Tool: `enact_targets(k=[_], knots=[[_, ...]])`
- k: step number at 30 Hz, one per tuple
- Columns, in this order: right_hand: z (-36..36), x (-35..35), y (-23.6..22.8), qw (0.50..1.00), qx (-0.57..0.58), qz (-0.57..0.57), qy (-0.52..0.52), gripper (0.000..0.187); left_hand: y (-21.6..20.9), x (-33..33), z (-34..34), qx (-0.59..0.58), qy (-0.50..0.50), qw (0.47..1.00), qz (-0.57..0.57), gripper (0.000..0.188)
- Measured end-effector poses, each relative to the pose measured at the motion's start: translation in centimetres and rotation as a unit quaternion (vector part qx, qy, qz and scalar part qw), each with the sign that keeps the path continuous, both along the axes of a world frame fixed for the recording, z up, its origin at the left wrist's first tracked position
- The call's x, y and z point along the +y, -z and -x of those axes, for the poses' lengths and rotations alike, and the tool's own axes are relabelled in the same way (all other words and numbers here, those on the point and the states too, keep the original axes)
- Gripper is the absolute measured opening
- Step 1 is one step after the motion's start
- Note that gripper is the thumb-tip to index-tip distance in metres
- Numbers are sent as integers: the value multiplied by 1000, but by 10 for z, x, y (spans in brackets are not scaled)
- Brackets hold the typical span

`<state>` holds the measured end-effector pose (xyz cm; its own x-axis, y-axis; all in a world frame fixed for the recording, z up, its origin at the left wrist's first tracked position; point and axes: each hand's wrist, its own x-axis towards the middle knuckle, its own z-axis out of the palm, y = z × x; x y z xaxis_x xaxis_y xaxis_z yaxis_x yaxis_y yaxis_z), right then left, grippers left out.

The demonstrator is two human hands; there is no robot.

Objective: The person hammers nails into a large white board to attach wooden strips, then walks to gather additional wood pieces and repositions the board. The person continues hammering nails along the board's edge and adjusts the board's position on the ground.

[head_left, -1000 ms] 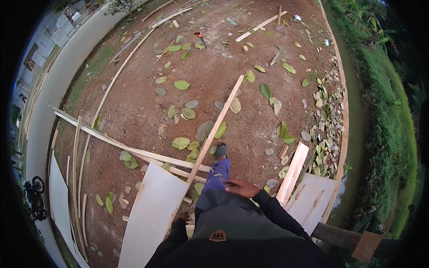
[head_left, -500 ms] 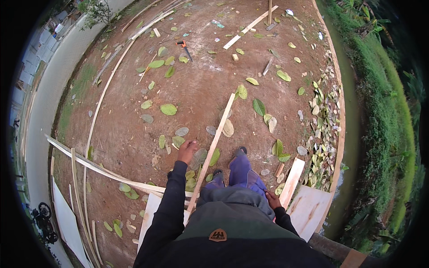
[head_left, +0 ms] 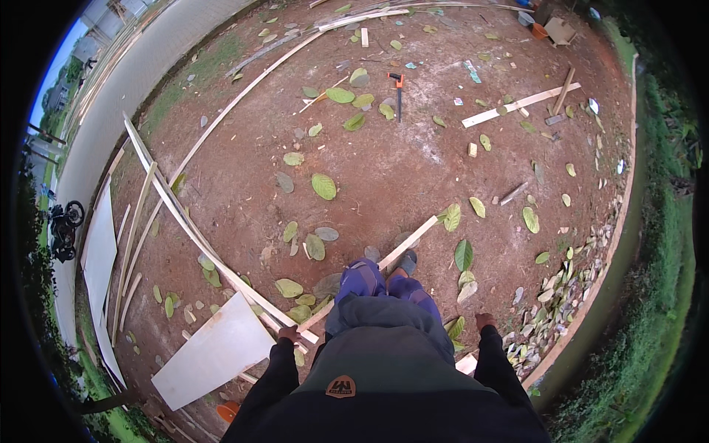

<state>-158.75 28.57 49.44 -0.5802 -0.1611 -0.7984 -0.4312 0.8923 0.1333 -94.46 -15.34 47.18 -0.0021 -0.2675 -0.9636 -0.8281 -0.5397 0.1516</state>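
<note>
I see left hand (head_left: 289, 334) at person's nine o'clock, by long thin pale wood strips (head_left: 221, 267); can't tell if holding. Flat pale wooden board (head_left: 214, 351) farther out, nine o'clock. Right hand (head_left: 485, 322), two o'clock; can't tell grip.

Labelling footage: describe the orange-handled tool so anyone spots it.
Start with the brown dirt ground. In its far part, just right of green leaves, lies the tool. Unlike them, it has an orange-and-black handle and slim dark blade.
</note>
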Motion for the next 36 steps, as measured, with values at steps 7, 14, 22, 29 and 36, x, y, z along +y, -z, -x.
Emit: enact_targets(k=[7, 14, 22, 29, 36], knots=[[284, -228, -36, 895, 160, 340, 240, 37, -12, 41, 186, -3, 319, 913, 255, 42], [261, -516, -88, 855, -31, 517, 14, 33, 9, -59, 310, 7, 163, 974, 157, 47], [270, -608, 38, 904, -175, 329, -212, 20, -87, -367, 363, 132, -373, 875, 279, 36], [314, -685, 23, 937, -121, 299, -136, 27, -180, -506, 427, 175, -338, 830, 408, 39], [367, -815, -11, 855, -125, 217, -455, 19, -120, -515, 516, 97, -269, 890, 355, 38]])
